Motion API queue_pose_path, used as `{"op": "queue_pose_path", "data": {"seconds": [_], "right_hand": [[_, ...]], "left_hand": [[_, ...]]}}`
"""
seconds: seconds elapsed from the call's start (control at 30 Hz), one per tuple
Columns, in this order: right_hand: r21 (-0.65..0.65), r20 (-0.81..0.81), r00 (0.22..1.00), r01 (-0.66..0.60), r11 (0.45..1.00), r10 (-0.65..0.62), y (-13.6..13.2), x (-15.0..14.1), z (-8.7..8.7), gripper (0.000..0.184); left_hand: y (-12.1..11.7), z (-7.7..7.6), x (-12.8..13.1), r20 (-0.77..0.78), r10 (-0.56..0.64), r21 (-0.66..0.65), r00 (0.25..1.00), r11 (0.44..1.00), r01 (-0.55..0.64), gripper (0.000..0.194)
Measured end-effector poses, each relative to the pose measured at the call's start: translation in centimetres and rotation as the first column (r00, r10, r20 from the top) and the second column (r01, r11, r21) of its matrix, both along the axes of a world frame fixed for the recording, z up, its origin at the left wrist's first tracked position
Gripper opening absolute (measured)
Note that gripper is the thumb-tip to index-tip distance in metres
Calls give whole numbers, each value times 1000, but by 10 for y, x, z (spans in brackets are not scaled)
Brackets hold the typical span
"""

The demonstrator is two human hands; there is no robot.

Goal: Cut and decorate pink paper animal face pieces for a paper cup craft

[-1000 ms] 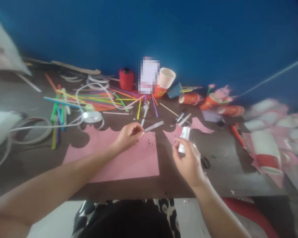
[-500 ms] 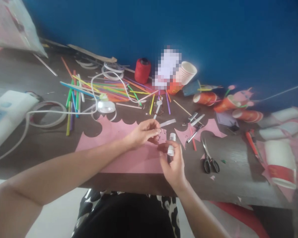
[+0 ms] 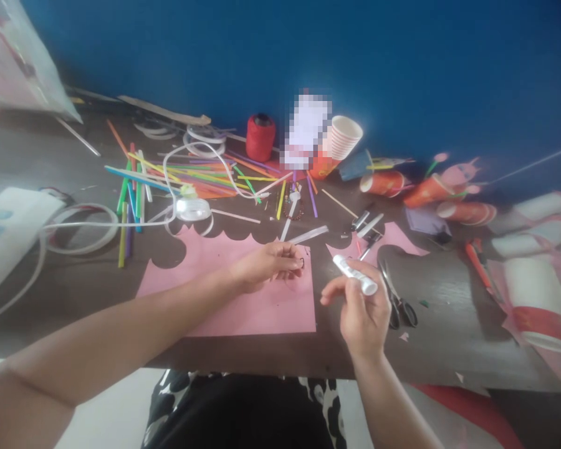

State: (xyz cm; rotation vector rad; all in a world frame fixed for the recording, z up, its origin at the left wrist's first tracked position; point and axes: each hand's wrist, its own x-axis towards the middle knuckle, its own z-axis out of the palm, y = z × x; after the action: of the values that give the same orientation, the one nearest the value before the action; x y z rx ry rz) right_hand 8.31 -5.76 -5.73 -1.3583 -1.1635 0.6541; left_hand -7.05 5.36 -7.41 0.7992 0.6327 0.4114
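My left hand point(image 3: 278, 265) is over the right part of a pink paper sheet point(image 3: 257, 312) with a scalloped top edge. Its thumb and fingers are closed in a pinch on a small dark curved piece point(image 3: 302, 263), too small to name. To the right, my right hand point(image 3: 362, 312) grips a white glue stick point(image 3: 355, 274), tilted, above the dark table; its index finger points left, apart from the sheet. Just beyond my left hand lies a translucent strip point(image 3: 310, 234). Small dark bits show at the sheet's upper right.
Black-handled scissors point(image 3: 396, 305) and pink paper offcuts point(image 3: 399, 238) lie right of my right hand. Colored sticks point(image 3: 206, 171), a white cable point(image 3: 107, 223) and a red thread spool point(image 3: 260, 138) are behind. Paper cups point(image 3: 346, 136) stand near the blue wall; a red cutter point(image 3: 477, 265) lies right.
My right hand has moved right, away from my left hand, and the glue stick has tipped from near upright to slanted. My left hand has moved slightly down, apart from the translucent strip.
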Motion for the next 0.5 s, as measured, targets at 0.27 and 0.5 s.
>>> {"op": "queue_pose_path", "data": {"seconds": [0.27,0.5], "right_hand": [[102,465,884,-98,990,39,-7,-2,-1,24],[131,579,815,-142,981,41,-2,-4,5,26]], "left_hand": [[2,-2,0,52,72,-90,996,994,-67,22],[-1,-2,4,-25,55,15,998,998,-54,17]]}}
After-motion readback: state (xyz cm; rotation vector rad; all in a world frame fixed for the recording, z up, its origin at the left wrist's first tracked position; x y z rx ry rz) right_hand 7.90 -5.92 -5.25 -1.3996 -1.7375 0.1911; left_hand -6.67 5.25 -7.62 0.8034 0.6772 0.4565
